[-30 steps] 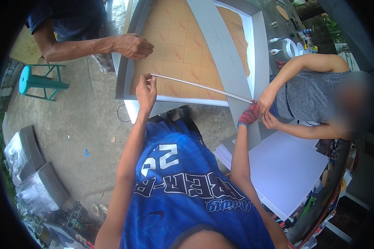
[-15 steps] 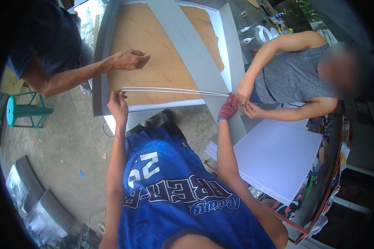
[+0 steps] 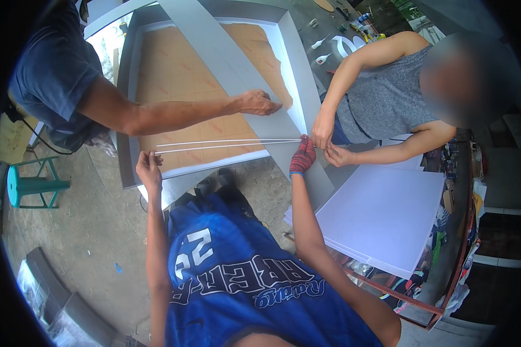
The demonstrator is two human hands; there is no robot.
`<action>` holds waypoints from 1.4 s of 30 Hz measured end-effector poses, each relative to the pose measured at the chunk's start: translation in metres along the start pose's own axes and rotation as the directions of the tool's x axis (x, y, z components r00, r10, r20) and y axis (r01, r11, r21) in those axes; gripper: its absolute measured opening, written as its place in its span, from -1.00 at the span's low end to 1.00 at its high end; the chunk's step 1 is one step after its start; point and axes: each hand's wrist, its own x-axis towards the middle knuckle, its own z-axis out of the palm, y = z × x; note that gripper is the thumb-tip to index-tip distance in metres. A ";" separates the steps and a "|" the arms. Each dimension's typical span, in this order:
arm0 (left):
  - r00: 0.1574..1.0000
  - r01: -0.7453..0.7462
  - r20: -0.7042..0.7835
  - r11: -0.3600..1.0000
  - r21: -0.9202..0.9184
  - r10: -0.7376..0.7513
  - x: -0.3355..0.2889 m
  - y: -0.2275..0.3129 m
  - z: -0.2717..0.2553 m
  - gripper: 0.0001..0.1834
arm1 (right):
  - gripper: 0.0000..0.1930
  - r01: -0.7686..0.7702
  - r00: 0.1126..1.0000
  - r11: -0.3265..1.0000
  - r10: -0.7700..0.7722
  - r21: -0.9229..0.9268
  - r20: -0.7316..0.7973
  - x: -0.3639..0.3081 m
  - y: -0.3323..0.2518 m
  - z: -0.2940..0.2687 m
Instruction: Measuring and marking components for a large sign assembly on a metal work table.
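Two thin white strands [image 3: 226, 144] run taut across the near part of a shallow grey box frame [image 3: 124, 104]. At their left end my bare left hand [image 3: 149, 168] is closed, pinching them. My right hand [image 3: 303, 157], in a red striped glove, grips their other end. Right beside the glove, a co-worker's two hands [image 3: 324, 128] have their fingers together; whatever they hold is too small to make out. From the left, another person's hand [image 3: 260, 103] reaches over a grey board [image 3: 231, 63] lying diagonally across the frame.
Brown sheet [image 3: 179, 75] lines the frame. White panels [image 3: 382, 214] are stacked at my right, near a red metal rack [image 3: 388, 295] with clutter. A green stool [image 3: 35, 182] stands at left, with grey wrapped pieces [image 3: 55, 295] below it. Bottles [image 3: 323, 59] lie beyond the frame.
The person at left has reached farther right, hand now over the grey board. The strands stand a little wider apart near my left hand. My view has shifted slightly; both my hands keep their grip.
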 end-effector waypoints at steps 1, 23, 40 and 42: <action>0.999 0.030 0.027 0.999 -0.040 -0.029 0.000 0.002 0.000 -0.83 | -0.71 0.002 1.000 1.000 -0.001 0.015 -0.014 0.000 0.004 0.001; 0.836 0.410 0.534 0.791 -0.454 -0.127 0.021 0.000 -0.030 -0.92 | -0.69 -0.031 0.999 0.999 0.031 -0.014 0.021 0.000 0.006 0.007; 0.646 0.578 0.738 0.757 -0.305 -0.196 0.018 0.013 -0.025 -0.70 | -0.67 0.062 0.998 0.928 -0.068 -0.368 -0.005 0.007 0.017 0.005; 0.637 0.595 0.742 0.746 -0.300 -0.210 0.012 0.024 -0.019 -0.81 | -0.65 -0.014 0.999 0.956 0.025 -0.292 0.034 0.009 0.015 0.005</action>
